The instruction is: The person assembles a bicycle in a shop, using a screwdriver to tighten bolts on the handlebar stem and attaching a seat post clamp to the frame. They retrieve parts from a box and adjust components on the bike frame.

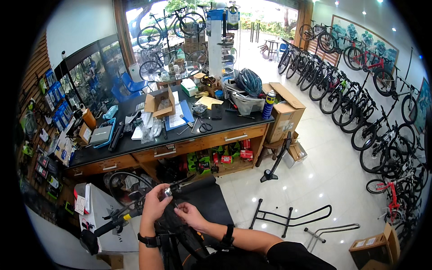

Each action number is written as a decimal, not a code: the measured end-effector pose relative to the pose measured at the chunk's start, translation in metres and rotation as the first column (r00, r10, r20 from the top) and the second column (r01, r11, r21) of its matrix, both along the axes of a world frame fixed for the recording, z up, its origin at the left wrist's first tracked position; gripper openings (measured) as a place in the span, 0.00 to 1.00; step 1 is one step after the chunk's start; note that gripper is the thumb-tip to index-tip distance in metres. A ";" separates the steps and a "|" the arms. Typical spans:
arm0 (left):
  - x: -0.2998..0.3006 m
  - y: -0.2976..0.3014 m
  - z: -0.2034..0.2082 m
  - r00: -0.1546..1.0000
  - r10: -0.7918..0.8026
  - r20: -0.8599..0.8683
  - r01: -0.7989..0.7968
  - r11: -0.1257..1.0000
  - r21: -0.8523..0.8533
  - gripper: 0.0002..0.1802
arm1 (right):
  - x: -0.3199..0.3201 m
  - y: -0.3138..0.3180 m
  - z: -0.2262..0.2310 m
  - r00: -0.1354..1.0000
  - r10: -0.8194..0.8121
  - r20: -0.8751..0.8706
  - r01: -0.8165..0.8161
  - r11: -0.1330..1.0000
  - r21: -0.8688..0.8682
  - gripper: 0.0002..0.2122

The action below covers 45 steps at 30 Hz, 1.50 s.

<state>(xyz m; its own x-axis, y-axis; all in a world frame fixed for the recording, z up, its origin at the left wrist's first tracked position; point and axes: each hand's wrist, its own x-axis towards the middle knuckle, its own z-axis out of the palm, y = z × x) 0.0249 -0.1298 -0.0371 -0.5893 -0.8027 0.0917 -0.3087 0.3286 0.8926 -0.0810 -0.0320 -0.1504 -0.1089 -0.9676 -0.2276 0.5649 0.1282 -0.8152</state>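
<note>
A bicycle's handlebar with a black grip and a yellow band runs across the lower left, in front of me. My left hand is closed at the bar, its fingers and thumb round a small silver metal part. Just to the right and a little nearer, my right hand is closed in a pinch. Whatever lies between its fingertips is too small to make out. Below both hands is the dark bicycle frame, partly hidden by my wrists.
Ahead stands a black-topped workbench carrying an open cardboard box, scissors, a blue spray can and a helmet. A floor pump and black bike stand are on the right. Bicycles line the right wall.
</note>
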 end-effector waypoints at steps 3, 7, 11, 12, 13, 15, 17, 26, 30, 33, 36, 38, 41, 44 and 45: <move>-0.002 0.002 0.002 1.000 0.001 0.010 -0.001 1.000 -0.017 0.21 | 0.001 -0.002 -0.008 0.999 -0.004 -0.034 0.004 1.000 0.004 0.10; -0.002 0.000 0.003 1.000 0.004 0.026 -0.003 1.000 -0.026 0.22 | 0.002 -0.005 0.000 0.997 -0.015 0.080 0.014 1.000 0.013 0.08; 0.000 -0.002 -0.001 1.000 -0.002 0.011 0.002 1.000 0.007 0.23 | 0.004 -0.004 0.008 0.999 -0.039 0.025 0.038 0.999 0.016 0.09; 0.000 -0.002 -0.001 1.000 0.000 0.008 0.000 1.000 0.005 0.23 | 0.005 -0.006 0.003 0.999 -0.015 0.034 0.016 1.000 -0.009 0.10; -0.001 -0.002 -0.001 1.000 -0.002 0.004 0.002 1.000 0.004 0.23 | 0.003 -0.007 -0.002 0.999 0.005 0.039 -0.003 0.999 -0.033 0.10; -0.003 -0.002 -0.003 1.000 -0.003 -0.003 0.003 1.000 -0.002 0.23 | 0.002 -0.010 -0.011 0.998 0.027 0.065 -0.023 0.998 -0.052 0.10; 0.001 -0.004 -0.006 1.000 0.009 -0.007 -0.009 1.000 -0.012 0.23 | 0.006 -0.009 -0.005 0.993 0.040 0.110 -0.035 0.998 -0.044 0.09; -0.002 -0.003 -0.002 1.000 0.007 0.004 -0.007 1.000 0.014 0.24 | 0.006 -0.011 -0.006 0.993 0.015 0.119 -0.013 1.000 -0.020 0.11; -0.001 -0.001 0.001 1.000 0.004 0.012 -0.004 1.000 -0.003 0.24 | 0.002 -0.009 0.008 0.981 0.016 0.195 -0.025 0.999 0.041 0.10; 0.001 -0.002 0.000 1.000 -0.003 0.022 0.003 1.000 -0.019 0.24 | 0.002 -0.008 0.007 0.988 0.009 0.155 -0.012 1.000 0.018 0.11; -0.001 -0.004 -0.001 1.000 -0.015 0.003 0.015 1.000 -0.008 0.23 | 0.002 -0.012 -0.009 0.984 0.023 0.176 -0.023 1.000 -0.002 0.11; 0.000 -0.004 -0.002 1.000 -0.012 -0.006 0.012 1.000 -0.008 0.23 | 0.002 -0.013 -0.005 0.974 0.028 0.223 -0.031 0.999 0.009 0.11; 0.002 -0.006 -0.006 1.000 -0.021 -0.021 0.021 1.000 0.000 0.23 | 0.000 -0.014 -0.001 0.981 0.061 0.182 -0.057 0.998 -0.027 0.11; 0.001 -0.006 -0.002 1.000 -0.026 -0.012 0.026 1.000 0.001 0.23 | 0.000 -0.018 -0.014 0.982 0.103 0.157 -0.094 0.994 -0.062 0.12; 0.000 -0.005 0.000 1.000 -0.025 -0.011 0.024 1.000 -0.009 0.23 | 0.001 -0.019 -0.018 0.979 0.085 0.187 -0.077 0.996 -0.053 0.12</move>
<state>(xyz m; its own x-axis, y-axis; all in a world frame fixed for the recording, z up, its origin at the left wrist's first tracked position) 0.0252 -0.1352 -0.0374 -0.6076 -0.7872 0.1051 -0.2906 0.3436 0.8930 -0.0800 -0.0510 -0.1683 0.0112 -0.9812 -0.1925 0.6988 0.1453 -0.7004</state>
